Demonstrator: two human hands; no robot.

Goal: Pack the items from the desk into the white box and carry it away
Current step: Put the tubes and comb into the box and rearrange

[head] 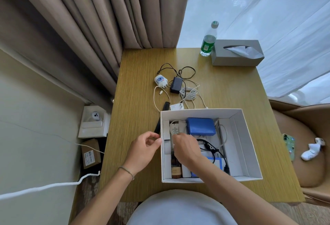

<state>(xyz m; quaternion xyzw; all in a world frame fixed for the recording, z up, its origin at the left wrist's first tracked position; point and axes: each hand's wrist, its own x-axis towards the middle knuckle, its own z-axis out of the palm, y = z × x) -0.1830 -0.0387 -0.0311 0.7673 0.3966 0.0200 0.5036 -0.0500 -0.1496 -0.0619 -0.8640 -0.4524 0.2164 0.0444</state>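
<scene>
Right hand [185, 146] pinches something unclear inside box [250, 146], left hand [144, 151] loosely curled, empty; light stiff card, lift by base.

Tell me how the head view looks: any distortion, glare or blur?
Head view: wide-angle bending bows the brown curtains and wooden desk edges; the sheer white window curtain is bright, nearly washed out; the open white cardboard box is evenly lit and fairly sharp.
</scene>
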